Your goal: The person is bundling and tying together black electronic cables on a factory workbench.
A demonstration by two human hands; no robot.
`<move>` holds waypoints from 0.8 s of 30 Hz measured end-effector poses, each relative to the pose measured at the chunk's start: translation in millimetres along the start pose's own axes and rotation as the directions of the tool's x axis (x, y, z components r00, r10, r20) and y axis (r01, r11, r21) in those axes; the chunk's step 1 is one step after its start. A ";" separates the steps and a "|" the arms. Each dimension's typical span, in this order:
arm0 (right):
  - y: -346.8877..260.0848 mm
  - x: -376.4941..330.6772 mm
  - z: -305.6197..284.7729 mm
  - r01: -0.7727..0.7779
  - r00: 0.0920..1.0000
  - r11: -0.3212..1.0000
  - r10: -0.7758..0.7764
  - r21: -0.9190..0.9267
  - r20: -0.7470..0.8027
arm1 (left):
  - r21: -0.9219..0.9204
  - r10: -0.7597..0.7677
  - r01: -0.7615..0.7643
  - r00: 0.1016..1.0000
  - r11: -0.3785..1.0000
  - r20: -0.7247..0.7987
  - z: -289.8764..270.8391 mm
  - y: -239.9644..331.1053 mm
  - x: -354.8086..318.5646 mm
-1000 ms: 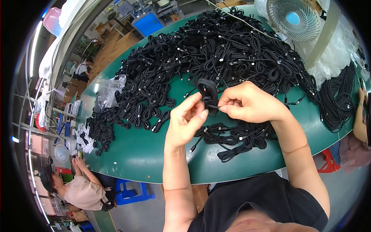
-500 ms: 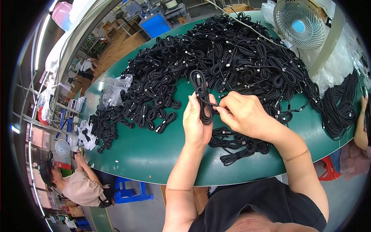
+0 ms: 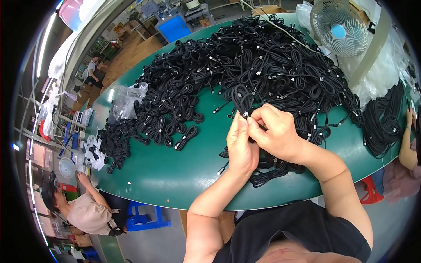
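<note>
At your far left a seated person (image 3: 83,210) works beside the green counter (image 3: 175,175), and a crumpled clear plastic bag (image 3: 127,98) lies on the counter's left part among small tied cable bundles (image 3: 186,136). Your left hand (image 3: 241,147) is raised over the counter's middle, its fingers (image 3: 239,125) closed on a coiled black cable (image 3: 242,101) that stands up from your grip. Your right hand (image 3: 274,133) presses against the left, fingers pinched narrow on the same coil just below its loop. Behind both hands spreads a large heap of black cables (image 3: 263,57). To the right stands a white fan (image 3: 340,28), and another person's arm (image 3: 408,144) rests at the counter's edge.
</note>
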State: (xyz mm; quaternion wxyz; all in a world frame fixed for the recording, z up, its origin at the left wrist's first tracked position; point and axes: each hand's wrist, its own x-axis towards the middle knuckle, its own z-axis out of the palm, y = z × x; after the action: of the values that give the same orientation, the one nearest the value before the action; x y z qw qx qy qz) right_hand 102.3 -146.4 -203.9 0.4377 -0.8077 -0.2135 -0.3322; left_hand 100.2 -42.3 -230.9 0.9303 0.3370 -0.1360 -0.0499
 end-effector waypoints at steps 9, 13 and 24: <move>-2.4 3.4 -12.4 0.021 0.952 0.984 0.034 -0.176 0.303 | 0.095 0.108 -0.096 0.986 0.991 -0.130 -6.4 13.2 13.7; -0.4 2.8 -10.9 -0.170 0.963 0.979 0.140 0.115 0.231 | 0.135 0.043 -0.042 0.999 0.990 -0.003 1.0 -0.6 2.8; 10.4 29.7 -41.1 0.045 0.996 0.997 -0.039 -0.064 0.081 | 0.272 -0.144 0.121 0.987 0.955 0.068 -9.4 6.7 9.0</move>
State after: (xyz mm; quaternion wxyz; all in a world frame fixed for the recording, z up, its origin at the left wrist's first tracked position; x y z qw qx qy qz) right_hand 114.9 -185.2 -172.0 0.3949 -0.8296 -0.2366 -0.3160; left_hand 111.6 -33.0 -231.5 0.8642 0.4650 -0.1590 -0.1081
